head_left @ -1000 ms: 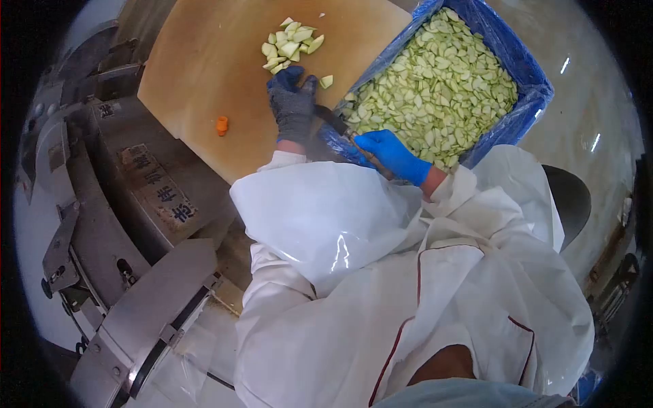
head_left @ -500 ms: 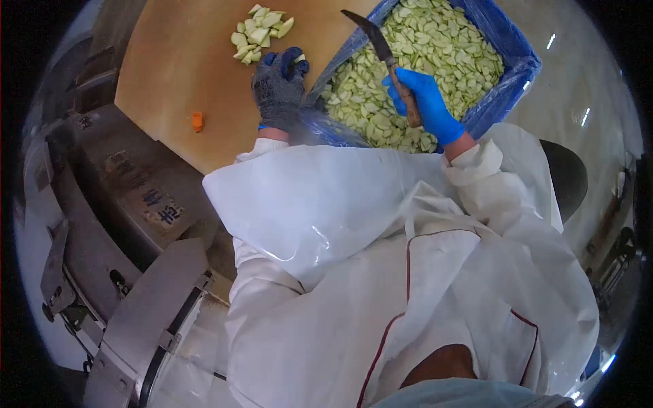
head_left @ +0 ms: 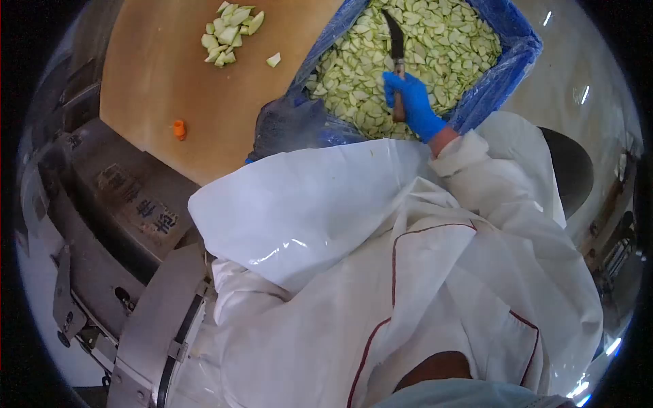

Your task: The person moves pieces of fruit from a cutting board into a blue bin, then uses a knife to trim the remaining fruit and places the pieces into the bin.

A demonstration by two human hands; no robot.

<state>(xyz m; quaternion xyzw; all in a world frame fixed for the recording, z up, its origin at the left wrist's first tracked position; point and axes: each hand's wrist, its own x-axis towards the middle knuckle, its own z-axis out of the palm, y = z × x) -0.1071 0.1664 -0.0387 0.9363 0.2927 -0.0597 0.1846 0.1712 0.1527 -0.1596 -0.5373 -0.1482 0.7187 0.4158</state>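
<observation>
Right hand (head_left: 413, 105), in a blue glove, is closed around the handle of a knife (head_left: 396, 47); the blade points away from the body and lies over the green slices (head_left: 422, 41) that fill the crate (head_left: 507, 75). Holding the blade flat above the pile looks suited to pushing or levelling the slices, not cutting; this is a judgement from its angle only. The crate is lined with blue plastic, which keeps the cut pieces off its walls. Left hand (head_left: 289, 122), in a dark grey glove, rests at the near left edge of the crate, touching the bunched liner; it is blurred, so whether its fingers pinch the plastic or merely press on it I cannot tell. That placement would steady the crate or hold the liner down. The two hands are apart, one at the crate's edge, one over its contents. On the cutting board (head_left: 170, 68), left of the crate, a small heap of cut pieces (head_left: 230, 32) sits at the far side, one stray piece (head_left: 273, 60) between heap and crate. A small orange bit (head_left: 179, 129) lies alone near the board's left edge. A metal machine (head_left: 129, 211) stands left of the board.
</observation>
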